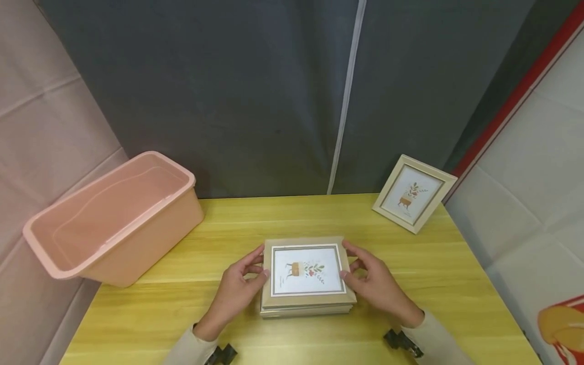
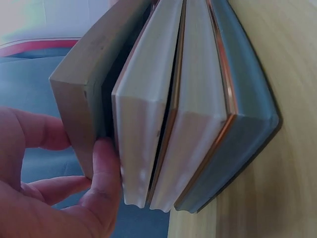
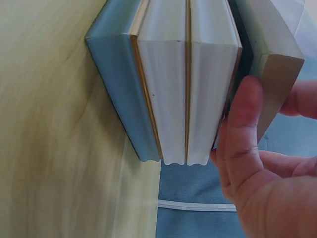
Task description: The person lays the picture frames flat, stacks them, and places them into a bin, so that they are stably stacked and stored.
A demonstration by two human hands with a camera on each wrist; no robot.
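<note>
A beige picture frame [image 1: 306, 271] with a potted-plant print tops a stack of several frames [image 1: 307, 311] near the table's front. My left hand [image 1: 238, 285] grips this top frame at its left side, and my right hand [image 1: 377, 284] grips it at the right. From the left wrist, the top frame [image 2: 74, 99] stands slightly apart from the stack, a dark gap between them, with a fingertip at that gap. The right wrist view shows the same gap beside the frame [image 3: 280, 64]. White frame edges [image 3: 166, 99] and a blue-grey one [image 3: 116, 64] lie underneath.
An open pink plastic bin [image 1: 150, 223] stands on the left of the yellow wood-grain table [image 1: 237, 218]. Another beige frame [image 1: 414, 193] with a similar print stands tilted at the back right. A dark grey curtain [image 1: 228, 101] hangs behind the table.
</note>
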